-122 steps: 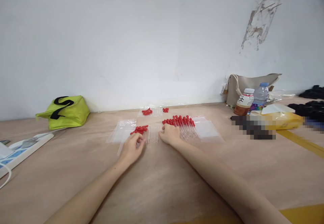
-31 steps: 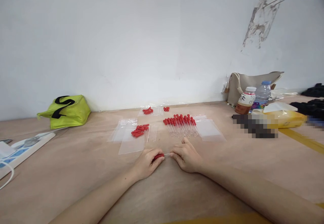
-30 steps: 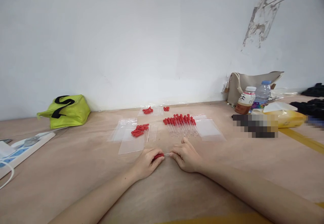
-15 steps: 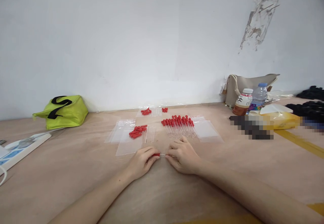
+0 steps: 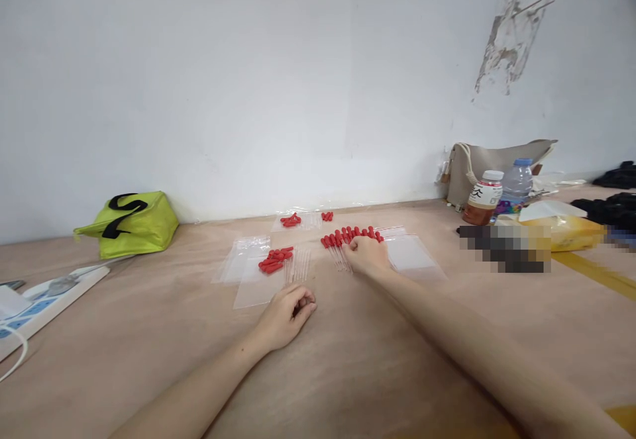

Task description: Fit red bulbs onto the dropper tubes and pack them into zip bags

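Note:
My right hand (image 5: 366,253) reaches over a row of glass droppers with red rubber bulbs (image 5: 332,240). Its fingers are closed at the row, apparently around a dropper that the hand mostly covers. My left hand (image 5: 287,313) rests on the table, loosely curled and empty, with a gap between thumb and fingers. Just beyond it lie several thin clear glass tubes (image 5: 301,263), alongside a heap of loose red bulbs (image 5: 274,260) on clear plastic bags (image 5: 253,292).
Farther back are more red bulbs (image 5: 290,220) and tubes. Clear bags (image 5: 415,257) lie right of the dropper row. A green bag (image 5: 144,227) and power strip (image 5: 54,306) are left; bottles (image 5: 483,199), a beige bag (image 5: 460,174) and a yellow packet (image 5: 571,232) are right.
The dropper held between both hands has left my left hand. My right hand has moved forward to the dropper row; my left hand has stayed near its place and loosened.

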### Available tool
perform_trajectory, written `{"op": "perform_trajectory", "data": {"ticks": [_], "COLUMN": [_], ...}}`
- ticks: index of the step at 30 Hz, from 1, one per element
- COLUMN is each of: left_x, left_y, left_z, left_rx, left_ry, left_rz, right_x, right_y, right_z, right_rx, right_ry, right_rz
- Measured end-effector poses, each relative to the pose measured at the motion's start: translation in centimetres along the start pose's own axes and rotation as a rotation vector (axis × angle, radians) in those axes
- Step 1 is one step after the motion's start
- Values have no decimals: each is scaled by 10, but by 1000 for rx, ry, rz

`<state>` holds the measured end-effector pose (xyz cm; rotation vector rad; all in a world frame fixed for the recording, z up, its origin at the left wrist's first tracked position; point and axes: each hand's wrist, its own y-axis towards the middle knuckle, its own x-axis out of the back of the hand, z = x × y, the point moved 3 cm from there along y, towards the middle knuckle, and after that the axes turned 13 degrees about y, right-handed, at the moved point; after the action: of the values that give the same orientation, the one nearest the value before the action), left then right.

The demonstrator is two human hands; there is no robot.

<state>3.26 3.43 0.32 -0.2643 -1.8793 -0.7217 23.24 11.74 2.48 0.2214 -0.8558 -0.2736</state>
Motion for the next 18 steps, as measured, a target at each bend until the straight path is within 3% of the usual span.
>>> {"op": "perform_trajectory", "data": {"ticks": [6, 18], "left_x": [-1, 0], "left_y": [0, 0], "left_z": [1, 1], "left_rx": [-16, -19], "left_ry": [-1, -2], "left_rz": [15, 11], "right_x": [-26, -20], "right_y": [12, 3], "right_z": [6, 10], "right_rx": [-30, 60], "right_ry": [-117, -164], "right_rz": [-2, 20]}}
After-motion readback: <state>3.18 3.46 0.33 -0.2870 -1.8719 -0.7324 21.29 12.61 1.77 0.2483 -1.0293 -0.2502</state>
